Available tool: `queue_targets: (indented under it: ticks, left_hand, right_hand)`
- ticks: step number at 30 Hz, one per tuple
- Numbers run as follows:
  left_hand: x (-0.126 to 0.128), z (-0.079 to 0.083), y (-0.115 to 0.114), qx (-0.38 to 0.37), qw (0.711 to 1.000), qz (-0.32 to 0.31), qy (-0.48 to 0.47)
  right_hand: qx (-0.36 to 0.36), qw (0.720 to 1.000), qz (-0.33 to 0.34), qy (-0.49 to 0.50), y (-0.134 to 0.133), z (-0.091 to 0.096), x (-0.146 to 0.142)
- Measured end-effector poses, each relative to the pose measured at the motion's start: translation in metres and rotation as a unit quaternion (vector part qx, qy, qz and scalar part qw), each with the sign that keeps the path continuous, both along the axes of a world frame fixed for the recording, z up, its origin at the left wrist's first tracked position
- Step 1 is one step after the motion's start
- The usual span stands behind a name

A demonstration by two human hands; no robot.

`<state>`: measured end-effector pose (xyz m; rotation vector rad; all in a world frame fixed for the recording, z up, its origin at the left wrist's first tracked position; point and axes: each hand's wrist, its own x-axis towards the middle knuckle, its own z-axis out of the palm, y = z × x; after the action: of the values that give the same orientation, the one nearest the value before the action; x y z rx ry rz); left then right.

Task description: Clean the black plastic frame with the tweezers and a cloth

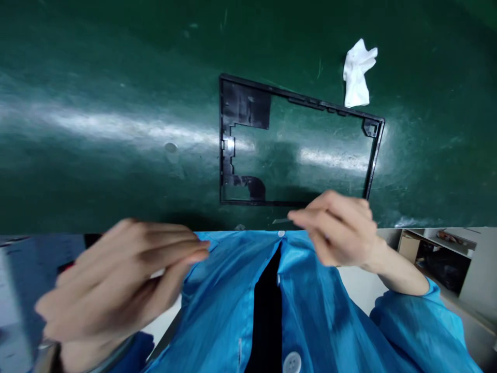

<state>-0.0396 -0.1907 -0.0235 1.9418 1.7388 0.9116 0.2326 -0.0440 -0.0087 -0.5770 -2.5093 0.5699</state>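
Observation:
A black rectangular plastic frame (298, 145) lies flat on the green table (97, 77), with darker plates in its left corners. My right hand (341, 230) hovers over the table's near edge, just below the frame's bottom rail. Its fingers are pinched on a thin pale strip (281, 221) that pokes out to the left. My left hand (120, 280) is lower left, in front of my blue coat (233, 300). Its fingers lie close together pointing right and are smeared by motion, so I cannot see whether it holds anything.
A crumpled white cloth or glove (359, 72) lies beyond the frame's far right corner. A small clear round spot (171, 147) sits on the table left of the frame. Shelving with boxes (438, 254) shows below the table edge at right.

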Motion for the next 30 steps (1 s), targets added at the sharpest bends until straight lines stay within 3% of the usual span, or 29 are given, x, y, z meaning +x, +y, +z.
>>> queue_targets:
  ticks: [2,5,8,12,14,16,19,23,27,30]
  left_hand:
    - [-0.007,-0.008,0.000,0.021,0.999,0.040,0.021]
    - [-0.004,-0.015,0.014,0.035,0.989,0.104,0.095]
    - [0.001,-0.017,0.041,-0.001,0.979,0.131,0.158]
    - [-0.017,-0.013,0.070,-0.004,0.983,0.113,0.146]
    - [-0.024,-0.010,0.072,0.013,0.984,0.099,0.147]
    - [-0.019,-0.009,0.065,0.049,0.983,0.075,0.163]
    - [0.011,-0.012,0.045,0.079,0.980,0.019,0.180]
    - [0.042,-0.020,0.021,0.072,0.981,0.003,0.182]
    - [0.035,-0.023,0.011,0.074,0.990,-0.010,0.122]
    - [0.025,-0.023,0.012,0.079,0.992,0.020,0.092]
  right_hand:
    - [0.011,0.996,-0.078,-0.043,0.006,-0.004,0.006]
    - [-0.045,0.986,-0.149,-0.060,0.001,-0.010,-0.001]
    - [-0.145,0.978,-0.152,0.023,-0.013,-0.013,-0.021]
    - [-0.371,0.917,-0.134,0.064,-0.018,-0.006,-0.042]
    - [-0.403,0.906,-0.109,0.068,-0.008,0.003,-0.046]
    - [-0.368,0.923,-0.088,0.068,0.008,0.012,-0.048]
    - [-0.261,0.963,-0.051,0.044,0.034,0.022,-0.054]
    - [-0.142,0.988,0.056,-0.018,0.055,0.014,-0.070]
    - [-0.018,0.989,0.112,-0.097,0.062,-0.004,-0.092]
    - [0.071,0.984,0.123,-0.107,0.069,-0.009,-0.107]
